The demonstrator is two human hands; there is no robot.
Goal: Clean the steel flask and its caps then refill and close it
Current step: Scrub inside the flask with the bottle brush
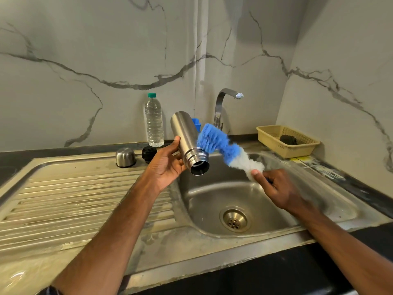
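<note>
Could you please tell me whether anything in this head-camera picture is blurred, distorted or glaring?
In the head view, the brush and the right hand look slightly motion-blurred, while the flask in the left hand looks sharp; the wide lens bows the sink rim; a bright glint sits on the tap spout.

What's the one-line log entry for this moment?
left hand: holds steel flask, mouth toward camera | right hand: grips bottle brush, bristles at flask neck, not inside | steel cap, black stopper: at drainboard's back edge
</note>
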